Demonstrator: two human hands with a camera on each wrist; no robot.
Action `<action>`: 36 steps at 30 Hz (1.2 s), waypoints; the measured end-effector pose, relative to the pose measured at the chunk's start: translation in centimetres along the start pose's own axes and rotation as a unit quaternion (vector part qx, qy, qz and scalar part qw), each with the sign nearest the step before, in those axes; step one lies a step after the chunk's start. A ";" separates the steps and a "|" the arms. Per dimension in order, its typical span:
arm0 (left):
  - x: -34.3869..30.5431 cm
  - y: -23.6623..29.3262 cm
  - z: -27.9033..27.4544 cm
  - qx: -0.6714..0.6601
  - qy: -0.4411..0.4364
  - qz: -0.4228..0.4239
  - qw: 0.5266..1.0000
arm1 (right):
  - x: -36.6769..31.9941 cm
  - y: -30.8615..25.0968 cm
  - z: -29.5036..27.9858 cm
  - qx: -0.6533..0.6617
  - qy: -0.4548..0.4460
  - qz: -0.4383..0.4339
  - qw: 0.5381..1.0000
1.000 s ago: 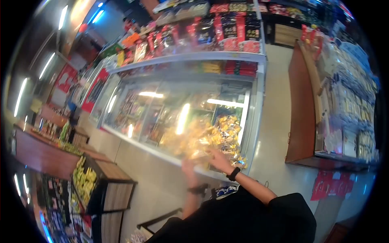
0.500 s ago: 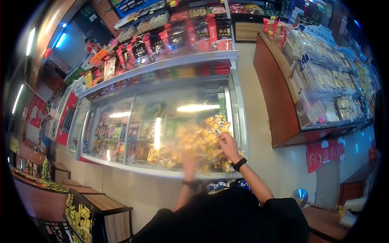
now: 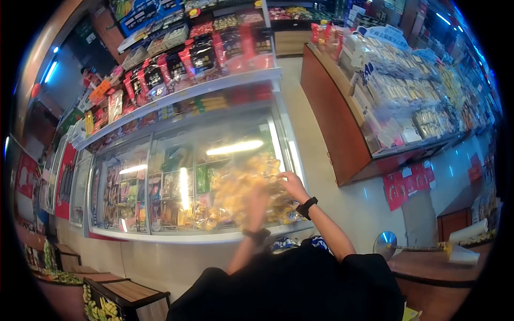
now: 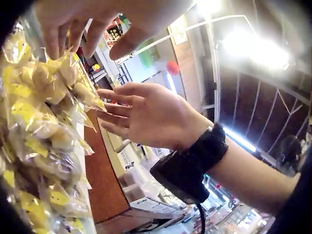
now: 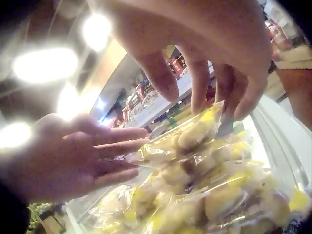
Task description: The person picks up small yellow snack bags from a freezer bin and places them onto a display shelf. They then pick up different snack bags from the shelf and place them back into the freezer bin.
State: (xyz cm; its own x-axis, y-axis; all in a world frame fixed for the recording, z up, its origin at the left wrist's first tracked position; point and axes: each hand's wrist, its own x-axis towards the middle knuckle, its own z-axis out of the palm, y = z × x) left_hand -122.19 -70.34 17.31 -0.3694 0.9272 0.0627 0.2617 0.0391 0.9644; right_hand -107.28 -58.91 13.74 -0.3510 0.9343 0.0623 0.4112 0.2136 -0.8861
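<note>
1. Black strap [image 4: 195, 156] on its wrist, the right hand [image 4: 146, 114] stretches its fingers straight and a little apart toward the pile of clear plastic bags of yellow-wrapped snacks [image 4: 39, 122]; its fingertips touch the crinkled edge of the topmost bag; nothing is clasped in it.
2. Seen from the right wrist, the left hand [image 5: 73, 156] lies flat-fingered against the side of that same bag, opposite the right hand; its fingers are relaxed and grip nothing; a second black strap [image 3: 258, 234] circles its wrist.
3. Both forearms come out of the short sleeves of a black top [image 3: 300, 283] at the bottom of the head view.
4. That pile rests on the right end of a long white chest freezer with sliding glass lids [image 3: 176, 236], just in front of the person; ceiling lights glare off the glass; coloured packets show dimly beneath it.
5. Along the freezer's far side runs a white shelf [image 3: 214, 88]; dark and red snack packets [image 3: 198, 53] stand on it in a row.
6. To the right, across a pale tiled aisle [image 3: 316, 155], stands a brown wooden counter [image 3: 332, 117]; pale wrapped goods [image 3: 407, 91] are heaped on it.
7. Low on the left sits a wooden crate [image 3: 128, 291]; yellow bananas [image 3: 96, 310] lie just beside it.
</note>
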 end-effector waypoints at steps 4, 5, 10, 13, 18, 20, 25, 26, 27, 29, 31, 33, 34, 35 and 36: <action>-0.7 0.8 1.4 -0.083 0.002 -0.012 0.997 | -2.3 -1.3 -1.8 0.067 0.017 0.019 0.997; -0.9 0.4 1.7 -0.067 -0.004 -0.005 0.998 | -2.9 -1.1 -2.3 0.080 0.022 0.021 0.996; -2.2 0.9 5.6 -0.081 -0.027 0.023 0.996 | -5.5 2.3 -6.5 0.131 0.053 0.018 0.990; -3.3 2.9 10.3 -0.101 -0.052 -0.040 0.993 | -7.7 3.7 -11.4 0.156 0.069 0.051 0.984; -5.5 6.5 19.9 -0.123 -0.147 -0.083 0.978 | -13.1 9.2 -19.8 0.117 0.159 0.016 0.980; -6.2 3.6 24.7 -0.115 -0.178 -0.071 0.975 | -15.8 12.0 -23.1 0.084 0.190 0.009 0.978; -9.2 1.6 36.9 -0.113 -0.267 -0.076 0.954 | -23.4 15.8 -31.7 0.100 0.268 0.138 0.948; -10.1 2.5 38.4 -0.096 -0.298 -0.093 0.945 | -24.9 16.6 -33.0 0.113 0.293 0.155 0.937; -10.7 4.0 40.3 -0.083 -0.326 -0.108 0.935 | -26.2 17.2 -34.7 0.122 0.316 0.168 0.926; -11.8 5.8 44.2 -0.062 -0.373 -0.108 0.919 | -28.7 18.0 -37.4 0.122 0.349 0.167 0.914; -12.9 5.7 47.2 -0.040 -0.410 -0.084 0.907 | -30.8 18.9 -39.4 0.127 0.379 0.172 0.901; -13.4 6.9 49.9 -0.035 -0.464 -0.107 0.879 | -32.3 19.9 -41.0 0.137 0.407 0.184 0.884; -13.6 7.4 51.0 -0.032 -0.489 -0.119 0.863 | -32.9 20.5 -41.6 0.161 0.422 0.201 0.869; -13.9 6.8 52.4 -0.037 -0.497 -0.094 0.862 | -33.4 20.7 -42.3 0.185 0.437 0.219 0.853; -14.1 5.8 54.1 -0.042 -0.505 -0.066 0.859 | -33.8 21.2 -42.9 0.208 0.453 0.234 0.835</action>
State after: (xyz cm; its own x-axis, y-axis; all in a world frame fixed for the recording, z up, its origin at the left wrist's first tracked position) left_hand -67.24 -62.99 8.15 0.5833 0.7683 -0.2635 0.1958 0.1818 0.9636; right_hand -50.61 -73.67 12.58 0.6231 0.7609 -0.1810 -0.0690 -0.1770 -0.9818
